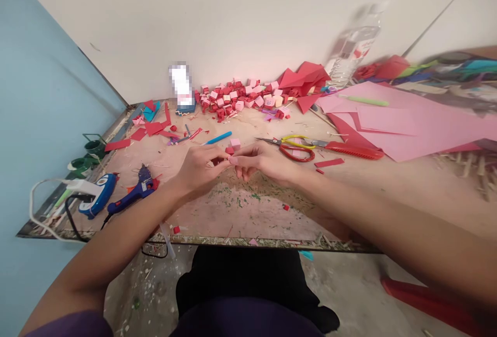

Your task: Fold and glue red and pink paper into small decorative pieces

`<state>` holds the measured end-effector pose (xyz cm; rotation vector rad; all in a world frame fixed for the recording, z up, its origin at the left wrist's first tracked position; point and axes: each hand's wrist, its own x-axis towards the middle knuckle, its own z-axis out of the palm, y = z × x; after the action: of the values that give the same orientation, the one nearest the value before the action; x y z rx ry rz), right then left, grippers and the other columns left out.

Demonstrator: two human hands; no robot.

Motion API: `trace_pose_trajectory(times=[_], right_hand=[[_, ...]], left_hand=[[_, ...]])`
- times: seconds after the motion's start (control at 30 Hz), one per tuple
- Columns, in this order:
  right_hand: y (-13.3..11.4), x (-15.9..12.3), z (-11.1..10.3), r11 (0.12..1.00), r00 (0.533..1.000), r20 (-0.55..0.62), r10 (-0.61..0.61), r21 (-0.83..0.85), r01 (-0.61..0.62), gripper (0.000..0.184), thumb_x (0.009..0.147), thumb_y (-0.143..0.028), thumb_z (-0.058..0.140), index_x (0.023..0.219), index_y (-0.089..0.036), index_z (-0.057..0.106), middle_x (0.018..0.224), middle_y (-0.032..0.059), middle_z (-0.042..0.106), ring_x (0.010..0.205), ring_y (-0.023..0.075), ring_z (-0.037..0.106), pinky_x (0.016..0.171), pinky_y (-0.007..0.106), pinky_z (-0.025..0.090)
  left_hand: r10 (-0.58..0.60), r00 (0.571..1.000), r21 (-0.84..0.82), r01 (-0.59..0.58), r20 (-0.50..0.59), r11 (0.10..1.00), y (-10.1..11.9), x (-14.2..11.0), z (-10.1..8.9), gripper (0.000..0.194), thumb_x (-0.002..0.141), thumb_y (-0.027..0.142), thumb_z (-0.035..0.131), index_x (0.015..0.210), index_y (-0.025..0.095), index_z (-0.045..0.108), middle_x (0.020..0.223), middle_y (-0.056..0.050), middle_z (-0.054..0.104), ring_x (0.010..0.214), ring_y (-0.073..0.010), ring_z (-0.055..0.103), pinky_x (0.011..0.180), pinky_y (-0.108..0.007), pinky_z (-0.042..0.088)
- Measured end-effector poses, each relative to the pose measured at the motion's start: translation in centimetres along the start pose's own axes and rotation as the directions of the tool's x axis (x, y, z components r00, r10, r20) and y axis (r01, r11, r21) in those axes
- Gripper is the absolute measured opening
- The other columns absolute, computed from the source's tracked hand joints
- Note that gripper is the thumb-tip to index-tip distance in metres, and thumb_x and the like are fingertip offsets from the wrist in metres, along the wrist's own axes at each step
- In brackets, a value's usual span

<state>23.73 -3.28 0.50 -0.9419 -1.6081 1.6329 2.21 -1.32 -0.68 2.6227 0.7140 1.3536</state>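
Over the middle of the wooden board, my left hand [202, 167] and my right hand [266, 162] meet fingertip to fingertip. Thumbs and forefingers are pinched together on a small red paper piece [229, 158], mostly covered by the fingers. Right behind them sits a small pink paper cube [235, 144] with red beside it; whether it touches my fingers I cannot tell. A blue pen-like tool [219, 138] lies just beyond my left hand. To the right of my right hand are scissors [297, 153] with red handles and a yellow-handled tool [298, 139].
Many pink and red paper cubes [243, 96] are heaped against the wall, beside a lit phone [181, 86]. At left lie a blue glue gun [134, 192] and a power strip [101, 194]. A red-handled cutter [355, 150], pink paper sheets [435, 114] and a bottle [355, 47] occupy the right.
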Motion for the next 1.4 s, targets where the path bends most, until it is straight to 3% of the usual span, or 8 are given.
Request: trace_pose_trajectory(times=[0.17,0.4,0.53,0.6,0.7,1.1,1.3,1.4], right_hand=[[-0.2,-0.1,0.4,0.999,1.0,-0.012,0.013,0.044,-0.012,0.034,0.081,-0.047,0.083,0.08,-0.013,0.077,0.069,0.0053,0.069,0.058,0.0133,0.06,0.057,0.027,0.051],[-0.3,0.2,-0.4,0.996,0.99,-0.14,0.007,0.092,0.006,0.028,0.08,-0.041,0.084,0.085,-0.014,0.079,0.07,0.006,0.069,0.061,0.0137,0.061,0.057,0.026,0.049],[-0.7,0.2,-0.9,0.997,0.992,-0.106,0.066,0.057,-0.06,0.026,0.078,-0.038,0.085,0.084,-0.014,0.079,0.068,0.0065,0.069,0.059,0.0151,0.062,0.058,0.028,0.051],[-0.8,0.2,-1.0,0.997,0.995,-0.054,0.08,0.014,-0.079,0.026,0.079,-0.038,0.083,0.082,-0.013,0.078,0.07,0.0072,0.071,0.061,0.0157,0.063,0.059,0.028,0.053],[-0.7,0.1,-1.1,0.997,0.997,-0.025,0.072,-0.018,-0.073,0.025,0.08,-0.038,0.082,0.085,-0.014,0.079,0.072,0.007,0.071,0.062,0.0159,0.064,0.06,0.029,0.053],[-0.5,0.5,-2.0,0.993,0.982,-0.178,0.056,0.11,-0.037,0.024,0.078,-0.035,0.085,0.083,-0.013,0.076,0.077,0.0092,0.074,0.061,0.0145,0.064,0.06,0.028,0.054],[-0.5,0.1,-1.0,0.996,0.995,-0.058,0.08,0.039,-0.078,0.03,0.079,-0.041,0.086,0.089,-0.014,0.081,0.083,0.0092,0.076,0.066,0.014,0.066,0.065,0.027,0.056],[-0.4,0.2,-0.8,0.997,0.995,-0.079,0.068,0.041,-0.065,0.03,0.079,-0.041,0.086,0.088,-0.014,0.081,0.085,0.0101,0.077,0.067,0.0142,0.067,0.065,0.027,0.056]], left_hand=[[-0.031,0.999,-0.034,0.032,0.027,0.999,-0.3,0.2,-0.4,0.019,0.092,0.037,0.075,0.081,0.021,0.075,0.074,0.0,0.076,0.057,-0.0114,0.064,0.061,-0.026,0.052],[-0.276,0.959,-0.21,0.285,0.072,0.935,-0.2,0.6,-0.5,0.025,0.079,0.04,0.088,0.089,0.021,0.078,0.085,-0.002,0.08,0.065,-0.0128,0.069,0.066,-0.025,0.057],[-0.343,0.934,-0.262,0.358,0.104,0.896,-0.3,0.5,-0.6,0.028,0.078,0.038,0.088,0.101,0.023,0.08,0.089,-0.003,0.079,0.07,-0.0132,0.07,0.071,-0.026,0.059],[-0.346,0.927,-0.288,0.374,0.145,0.881,-0.1,0.5,-0.6,0.032,0.08,0.038,0.087,0.109,0.025,0.08,0.093,-0.003,0.079,0.074,-0.014,0.07,0.074,-0.027,0.059],[-0.343,0.921,-0.321,0.386,0.182,0.865,0.1,0.7,-0.8,0.021,0.084,0.038,0.083,0.1,0.024,0.082,0.096,-0.005,0.079,0.081,-0.0167,0.072,0.078,-0.03,0.061],[-0.365,0.92,-0.313,0.391,0.141,0.865,-0.1,0.8,-0.8,0.015,0.082,0.034,0.084,0.085,0.02,0.08,0.087,-0.004,0.078,0.076,-0.0162,0.071,0.075,-0.031,0.062],[-0.357,0.921,-0.3,0.389,0.156,0.871,0.3,0.6,-0.5,0.011,0.081,0.03,0.085,0.088,0.022,0.081,0.088,-0.004,0.079,0.079,-0.0182,0.072,0.072,-0.031,0.06],[-0.359,0.921,-0.293,0.389,0.153,0.874,0.2,0.5,-0.5,0.01,0.082,0.029,0.084,0.087,0.022,0.081,0.088,-0.004,0.079,0.078,-0.0179,0.072,0.072,-0.031,0.059]])
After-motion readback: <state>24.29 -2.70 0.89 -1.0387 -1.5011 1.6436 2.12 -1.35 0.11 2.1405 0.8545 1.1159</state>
